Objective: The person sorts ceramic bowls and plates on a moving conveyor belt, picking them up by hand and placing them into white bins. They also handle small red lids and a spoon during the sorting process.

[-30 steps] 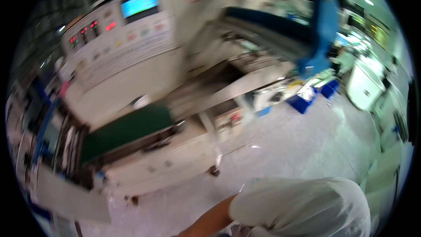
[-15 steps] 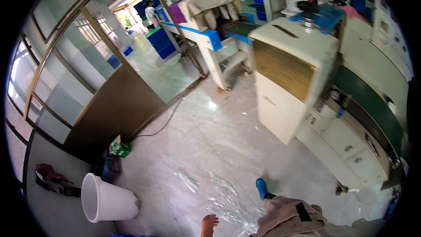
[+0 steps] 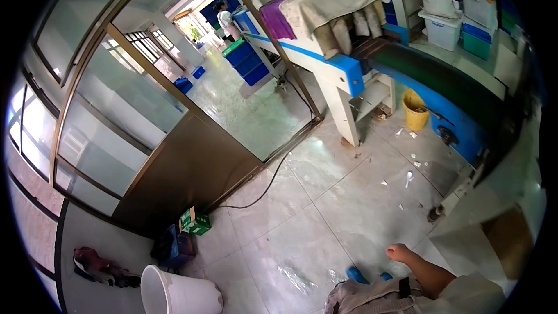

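Note:
My right hand hangs in front of my body at the lower right, its fingers curled in, with nothing seen sticking out of them. My left hand is out of view. Below me are my blue shoes on the tiled floor, with a crumpled clear plastic sheet to their left. To the right of my right hand is a pale cabinet-like unit, blurred. Neither of these is touched by the hand.
A white plastic bin stands at lower left, near a green carton. A cable runs along the brown-framed glass partition. Ahead are a blue-and-white belt machine, a yellow bucket and scattered scraps. A person stands far off.
My view has shifted, bringing the belt machine and yellow bucket into sight at the right. My left hand has left the view; my right hand has come into it.

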Demonstrator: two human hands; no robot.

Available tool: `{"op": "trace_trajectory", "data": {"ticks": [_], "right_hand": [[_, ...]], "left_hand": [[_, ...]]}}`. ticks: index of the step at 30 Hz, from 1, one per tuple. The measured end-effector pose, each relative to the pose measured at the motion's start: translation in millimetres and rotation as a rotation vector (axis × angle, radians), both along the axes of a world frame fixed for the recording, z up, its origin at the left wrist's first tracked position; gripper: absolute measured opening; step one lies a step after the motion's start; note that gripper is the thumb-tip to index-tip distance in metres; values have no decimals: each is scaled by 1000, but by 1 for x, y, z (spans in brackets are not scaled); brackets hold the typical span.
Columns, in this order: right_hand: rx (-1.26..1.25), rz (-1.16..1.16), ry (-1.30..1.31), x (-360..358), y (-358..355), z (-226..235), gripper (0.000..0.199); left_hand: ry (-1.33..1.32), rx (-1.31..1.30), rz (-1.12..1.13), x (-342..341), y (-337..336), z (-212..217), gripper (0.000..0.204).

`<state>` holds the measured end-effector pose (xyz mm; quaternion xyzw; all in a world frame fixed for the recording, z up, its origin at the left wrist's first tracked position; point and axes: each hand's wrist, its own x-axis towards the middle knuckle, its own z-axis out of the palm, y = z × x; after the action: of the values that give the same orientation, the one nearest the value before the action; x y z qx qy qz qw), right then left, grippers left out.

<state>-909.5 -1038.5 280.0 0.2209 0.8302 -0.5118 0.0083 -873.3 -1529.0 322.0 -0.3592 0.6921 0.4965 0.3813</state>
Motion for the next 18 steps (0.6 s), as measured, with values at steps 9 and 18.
{"op": "trace_trajectory", "data": {"ticks": [9,18], "right_hand": [[165,229,-585,-104,58,-61,29],[-44,262,-1091,-260,143,-30,20]], "left_hand": [[8,68,-41,-314,40,-47,40],[251,-24,-44,-688,108,36,26]]}}
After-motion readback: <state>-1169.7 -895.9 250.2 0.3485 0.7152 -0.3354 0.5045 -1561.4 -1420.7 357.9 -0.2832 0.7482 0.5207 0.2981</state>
